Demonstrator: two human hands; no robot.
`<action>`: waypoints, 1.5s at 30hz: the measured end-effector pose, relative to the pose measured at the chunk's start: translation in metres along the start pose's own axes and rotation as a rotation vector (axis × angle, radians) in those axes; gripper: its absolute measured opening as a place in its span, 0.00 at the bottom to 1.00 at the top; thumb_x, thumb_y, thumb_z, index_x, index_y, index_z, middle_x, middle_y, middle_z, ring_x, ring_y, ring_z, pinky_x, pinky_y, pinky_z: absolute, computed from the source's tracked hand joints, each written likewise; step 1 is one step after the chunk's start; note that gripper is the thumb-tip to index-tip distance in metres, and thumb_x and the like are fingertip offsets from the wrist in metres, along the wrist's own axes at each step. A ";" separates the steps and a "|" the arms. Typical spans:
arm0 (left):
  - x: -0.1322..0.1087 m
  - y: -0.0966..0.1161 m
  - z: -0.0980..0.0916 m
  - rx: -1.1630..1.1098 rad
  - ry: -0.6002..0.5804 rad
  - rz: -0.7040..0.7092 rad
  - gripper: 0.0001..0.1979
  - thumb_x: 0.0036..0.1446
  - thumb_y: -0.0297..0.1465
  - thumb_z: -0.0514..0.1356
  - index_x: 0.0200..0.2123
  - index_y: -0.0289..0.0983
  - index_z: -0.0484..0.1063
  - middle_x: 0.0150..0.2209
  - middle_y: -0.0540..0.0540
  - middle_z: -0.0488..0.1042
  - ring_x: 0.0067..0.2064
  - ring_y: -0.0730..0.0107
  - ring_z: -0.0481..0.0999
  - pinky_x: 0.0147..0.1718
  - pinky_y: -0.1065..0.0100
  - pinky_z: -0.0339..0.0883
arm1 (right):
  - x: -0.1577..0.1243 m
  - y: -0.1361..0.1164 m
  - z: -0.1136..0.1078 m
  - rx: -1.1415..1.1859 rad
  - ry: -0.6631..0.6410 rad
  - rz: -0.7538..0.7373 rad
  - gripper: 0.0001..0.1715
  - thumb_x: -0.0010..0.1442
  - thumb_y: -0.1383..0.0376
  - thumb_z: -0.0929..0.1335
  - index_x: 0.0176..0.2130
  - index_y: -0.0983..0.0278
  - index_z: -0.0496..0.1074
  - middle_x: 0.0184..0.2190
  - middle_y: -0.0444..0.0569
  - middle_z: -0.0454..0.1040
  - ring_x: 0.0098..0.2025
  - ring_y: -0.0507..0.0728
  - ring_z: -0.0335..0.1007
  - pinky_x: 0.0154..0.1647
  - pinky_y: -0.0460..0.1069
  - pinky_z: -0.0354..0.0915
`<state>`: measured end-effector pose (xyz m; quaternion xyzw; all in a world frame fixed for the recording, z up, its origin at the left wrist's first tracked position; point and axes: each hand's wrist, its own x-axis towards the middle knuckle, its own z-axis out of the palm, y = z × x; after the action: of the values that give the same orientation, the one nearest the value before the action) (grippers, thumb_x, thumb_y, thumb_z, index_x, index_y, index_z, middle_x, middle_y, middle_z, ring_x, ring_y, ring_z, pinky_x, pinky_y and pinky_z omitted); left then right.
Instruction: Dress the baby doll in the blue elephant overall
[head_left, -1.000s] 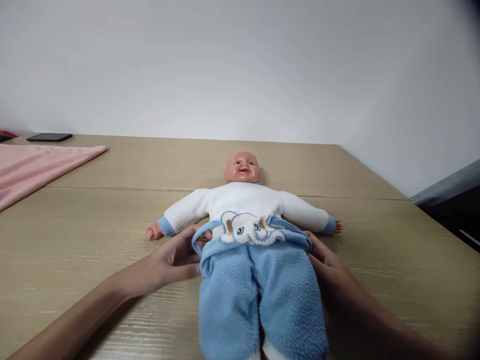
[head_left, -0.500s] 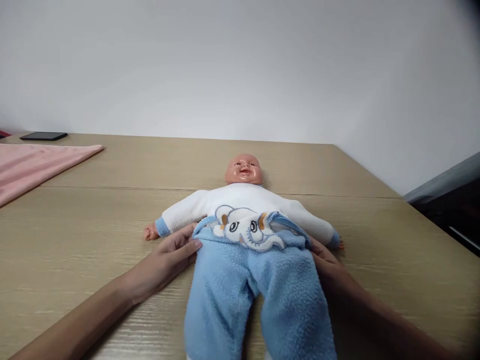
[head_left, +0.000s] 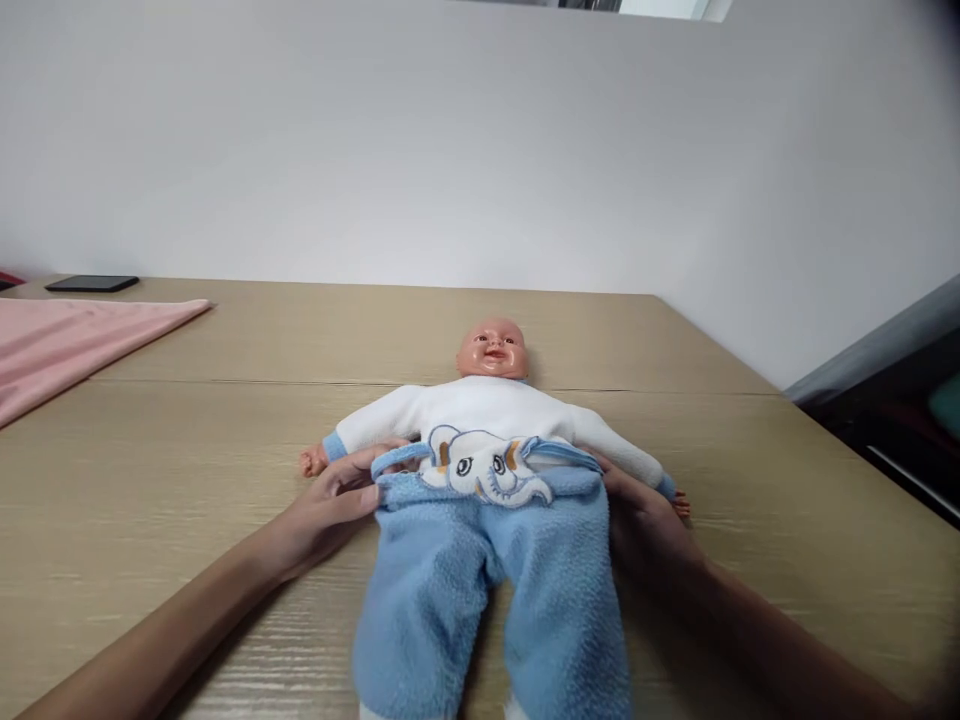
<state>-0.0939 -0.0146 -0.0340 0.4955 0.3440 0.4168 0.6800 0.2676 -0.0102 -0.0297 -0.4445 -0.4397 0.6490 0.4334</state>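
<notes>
A baby doll [head_left: 491, 347] lies on its back on the wooden table [head_left: 187, 450], head away from me, in a white fleece top [head_left: 480, 405]. Blue fleece dungarees [head_left: 487, 580] with an embroidered elephant bib [head_left: 484, 465] cover its legs and belly. My left hand [head_left: 330, 505] pinches the dungarees' waist edge at the doll's left side as I see it. My right hand [head_left: 641, 515] grips the waist on the other side, fingers partly tucked under the fabric. Both blue shoulder straps lie loose near the bib.
A pink cloth [head_left: 67, 340] is spread at the table's far left, with a black phone [head_left: 91, 284] behind it near the white wall. A dark piece of furniture [head_left: 892, 400] stands beyond the table's right edge.
The dungarees have been drawn higher up the doll's body and their legs have spread apart. Both hands stayed at the waist edges, and my view tilted up slightly.
</notes>
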 end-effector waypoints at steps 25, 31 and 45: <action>0.033 0.043 0.029 0.508 -0.024 0.077 0.18 0.75 0.50 0.61 0.54 0.44 0.75 0.46 0.46 0.80 0.47 0.61 0.77 0.46 0.64 0.70 | 0.022 -0.034 0.008 -0.355 0.020 -0.374 0.23 0.70 0.41 0.73 0.46 0.56 0.70 0.34 0.41 0.75 0.33 0.54 0.66 0.33 0.48 0.63; 0.054 0.037 0.029 0.541 0.089 -0.002 0.25 0.71 0.57 0.63 0.53 0.43 0.76 0.49 0.46 0.80 0.50 0.57 0.77 0.48 0.63 0.69 | 0.040 -0.035 0.001 -0.436 -0.046 -0.302 0.31 0.65 0.42 0.76 0.55 0.59 0.76 0.51 0.50 0.82 0.54 0.62 0.77 0.55 0.54 0.72; 0.058 0.033 0.025 0.524 -0.003 -0.042 0.24 0.72 0.55 0.61 0.55 0.43 0.77 0.55 0.44 0.79 0.60 0.51 0.74 0.58 0.58 0.71 | 0.038 -0.031 -0.010 -0.637 0.057 -0.154 0.37 0.68 0.31 0.68 0.56 0.56 0.78 0.58 0.51 0.80 0.60 0.67 0.75 0.62 0.58 0.69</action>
<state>-0.0551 0.0341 0.0012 0.6480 0.4494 0.2987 0.5376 0.2739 0.0355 -0.0103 -0.5413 -0.6406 0.4313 0.3325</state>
